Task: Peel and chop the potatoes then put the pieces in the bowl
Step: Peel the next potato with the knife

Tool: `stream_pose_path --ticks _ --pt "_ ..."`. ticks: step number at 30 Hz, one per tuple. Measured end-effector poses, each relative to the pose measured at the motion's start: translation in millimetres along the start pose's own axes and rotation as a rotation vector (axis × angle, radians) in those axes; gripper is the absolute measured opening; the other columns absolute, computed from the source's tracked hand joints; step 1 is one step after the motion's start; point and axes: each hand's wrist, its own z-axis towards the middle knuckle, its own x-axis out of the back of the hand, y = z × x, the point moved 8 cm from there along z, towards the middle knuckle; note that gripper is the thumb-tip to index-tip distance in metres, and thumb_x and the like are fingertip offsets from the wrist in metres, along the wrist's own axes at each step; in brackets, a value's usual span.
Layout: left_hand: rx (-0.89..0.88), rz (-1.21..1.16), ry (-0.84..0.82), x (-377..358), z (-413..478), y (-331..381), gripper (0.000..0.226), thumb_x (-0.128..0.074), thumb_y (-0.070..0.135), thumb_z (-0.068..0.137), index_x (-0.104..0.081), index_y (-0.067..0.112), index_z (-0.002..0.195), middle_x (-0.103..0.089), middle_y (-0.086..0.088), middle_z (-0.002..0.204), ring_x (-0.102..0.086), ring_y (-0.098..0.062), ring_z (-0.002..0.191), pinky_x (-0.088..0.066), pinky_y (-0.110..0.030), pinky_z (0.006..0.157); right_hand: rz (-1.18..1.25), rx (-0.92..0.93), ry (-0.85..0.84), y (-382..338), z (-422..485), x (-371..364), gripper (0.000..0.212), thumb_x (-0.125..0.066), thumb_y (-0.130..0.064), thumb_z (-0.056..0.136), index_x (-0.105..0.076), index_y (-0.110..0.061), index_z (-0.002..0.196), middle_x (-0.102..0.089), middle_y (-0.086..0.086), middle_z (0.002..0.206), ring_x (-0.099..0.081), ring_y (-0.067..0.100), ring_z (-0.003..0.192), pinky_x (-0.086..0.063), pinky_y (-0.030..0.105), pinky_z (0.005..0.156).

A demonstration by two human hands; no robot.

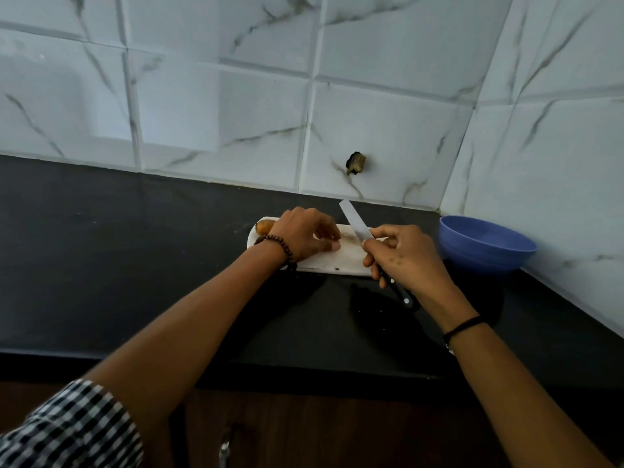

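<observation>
Forearms stretched over the worktop point(135, 265), I am gripping the knife point(355, 225) in my right hand point(403, 256), blade raised over the chopping board point(344, 261). My left hand point(304, 236) is arching over the board, fingers bent; I cannot tell whether it is holding anything. A brown-skinned potato point(265, 227) is lying by that wrist, with the blue bowl point(486, 246) off to the right. Peeling seems to be the step in hand, so next I am steadying that potato.

The left hand point(304, 236) is covering most of the potato point(265, 227), leaving 1 end showing. The right hand point(405, 258) is hiding much of the handle of the knife point(356, 225). The bottom edge is cropping the checked sleeve point(67, 430).
</observation>
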Motion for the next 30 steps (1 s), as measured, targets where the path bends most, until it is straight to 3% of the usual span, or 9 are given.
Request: stream_pose_path --ticks 4,9,12,15,17,20,25,30 --pt "0.030 -0.245 -0.018 1 -8 5 0.034 -0.083 0.026 0.073 -0.071 0.021 0.104 -0.073 0.008 0.093 -0.067 0.000 0.086 -0.050 -0.015 0.085 0.016 -0.060 -0.014 5 -2 1 0.008 -0.063 -0.016 0.096 -0.066 -0.022 0.100 -0.074 0.009 0.075 -0.062 0.010 0.048 -0.049 0.018 0.044" --pt "0.100 -0.458 -0.094 -1 -13 -1 0.034 -0.084 0.015 0.071 -0.072 0.013 0.102 -0.075 0.004 0.095 -0.069 0.000 0.086 -0.051 -0.010 0.082 0.049 -0.116 -0.016 9 -3 2 0.008 -0.061 -0.017 0.096 -0.069 -0.019 0.099 -0.074 0.008 0.077 -0.062 0.009 0.049 -0.048 0.017 0.044" --pt "0.157 -0.419 -0.103 -1 -14 -5 0.031 -0.084 0.026 0.072 -0.075 0.021 0.101 -0.074 0.008 0.097 -0.067 0.001 0.091 -0.050 -0.011 0.085 0.044 -0.130 -0.045 9 -5 0 0.008 -0.061 -0.018 0.096 -0.069 -0.020 0.098 -0.074 0.006 0.076 -0.063 0.009 0.052 -0.049 0.017 0.048" --pt "0.187 -0.347 -0.080 2 -15 -5 0.033 -0.081 0.036 0.074 -0.074 0.022 0.103 -0.072 0.011 0.098 -0.062 0.007 0.084 -0.042 0.004 0.064 0.030 -0.132 -0.062 9 -6 -1 0.007 -0.062 -0.019 0.096 -0.069 -0.019 0.096 -0.075 0.005 0.076 -0.064 0.009 0.054 -0.051 0.019 0.050" --pt "0.185 -0.310 -0.066 2 -15 -5 0.030 -0.078 0.036 0.077 -0.075 0.021 0.103 -0.071 0.011 0.096 -0.059 0.006 0.083 -0.036 0.007 0.058 0.026 -0.128 -0.059 8 -6 -1 0.007 -0.062 -0.019 0.096 -0.069 -0.019 0.096 -0.075 0.004 0.076 -0.065 0.009 0.054 -0.051 0.019 0.050" --pt "0.194 -0.277 -0.038 1 -15 -7 0.022 -0.076 0.033 0.080 -0.077 0.021 0.098 -0.069 0.013 0.089 -0.056 0.006 0.078 -0.032 0.009 0.058 0.044 -0.117 -0.061 7 -7 -2 0.007 -0.062 -0.020 0.096 -0.066 -0.024 0.095 -0.075 0.005 0.074 -0.064 0.010 0.052 -0.050 0.019 0.048" --pt "0.189 -0.280 -0.023 -2 -15 -7 0.018 -0.078 0.036 0.077 -0.077 0.024 0.090 -0.072 0.013 0.086 -0.061 0.005 0.083 -0.039 0.001 0.070 0.017 -0.079 -0.113 2 -12 -8 0.020 -0.061 -0.019 0.096 -0.063 -0.037 0.088 -0.074 0.009 0.071 -0.064 0.016 0.052 -0.050 0.022 0.048" --pt "0.158 -0.277 0.007 -1 -15 -2 0.016 -0.078 0.032 0.078 -0.077 0.022 0.090 -0.069 0.012 0.081 -0.058 0.008 0.073 -0.036 0.007 0.061 -0.014 -0.068 -0.121 -2 -16 -8 0.022 -0.060 -0.025 0.097 -0.062 -0.039 0.081 -0.074 0.012 0.073 -0.063 0.019 0.053 -0.052 0.022 0.050"
